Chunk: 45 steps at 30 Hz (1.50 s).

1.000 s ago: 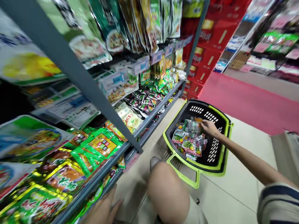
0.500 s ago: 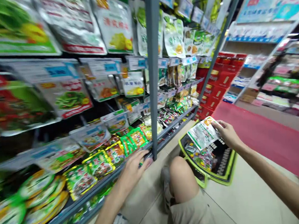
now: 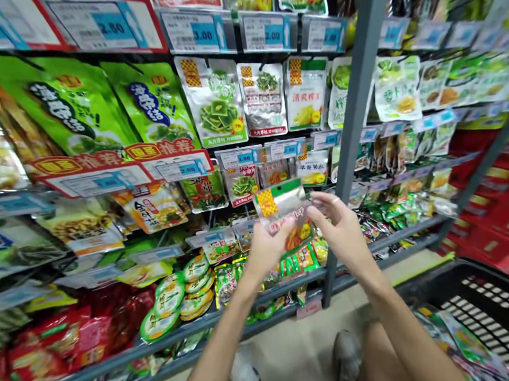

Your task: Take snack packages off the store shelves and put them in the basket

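Observation:
My left hand (image 3: 269,250) is closed on the lower left of a food packet (image 3: 277,206) with a green top strip, a yellow checked patch and red lettering. The packet is tilted in front of the hanging racks. At its right edge is my right hand (image 3: 341,228), its thumb and bent fingertips meeting the packet's side. Motion blurs both hands slightly. Behind the packet, similar packets (image 3: 307,95) hang in rows above price tags (image 3: 241,158). A black shopping basket (image 3: 489,302) with packets inside stands at the lower right, partly out of view.
A grey shelf post (image 3: 356,98) rises just beyond my right hand. The bottom shelf, with its metal front rail (image 3: 286,283), holds round green-rimmed packs (image 3: 170,299) and red packets (image 3: 48,335). Red boxes (image 3: 496,198) are stacked at the right. My shoes are on the tiled floor.
The view has swung left to the racks. My right hand has left the white-and-green packet above the basket. My left hand has risen from the shelf rail, and both hands are now at another packet.

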Each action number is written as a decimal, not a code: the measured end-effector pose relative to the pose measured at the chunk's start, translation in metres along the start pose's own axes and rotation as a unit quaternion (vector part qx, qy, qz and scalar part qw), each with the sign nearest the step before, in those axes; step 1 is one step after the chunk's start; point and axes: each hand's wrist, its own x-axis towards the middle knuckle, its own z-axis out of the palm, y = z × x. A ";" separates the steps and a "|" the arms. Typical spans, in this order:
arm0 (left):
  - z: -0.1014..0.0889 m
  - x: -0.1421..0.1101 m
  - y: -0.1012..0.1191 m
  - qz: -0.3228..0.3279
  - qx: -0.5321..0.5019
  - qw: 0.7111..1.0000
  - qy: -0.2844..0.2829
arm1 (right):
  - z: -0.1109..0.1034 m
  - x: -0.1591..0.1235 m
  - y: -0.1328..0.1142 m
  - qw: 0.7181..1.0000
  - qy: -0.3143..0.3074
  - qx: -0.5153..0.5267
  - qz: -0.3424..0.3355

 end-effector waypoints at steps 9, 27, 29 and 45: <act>-0.016 0.080 -0.048 0.027 -0.083 0.986 0.140 | 0.015 0.091 0.053 0.994 -0.088 0.060 0.009; -0.021 0.112 -0.042 0.106 -0.029 0.972 0.207 | 0.004 0.119 0.077 0.999 0.023 0.040 -0.014; -0.019 0.114 -0.039 0.120 -0.025 0.969 0.214 | 0.011 0.122 0.079 0.997 0.050 0.041 -0.042; -0.020 0.127 -0.047 0.268 0.130 0.945 0.135 | 0.029 0.128 0.083 0.964 0.107 -0.098 -0.224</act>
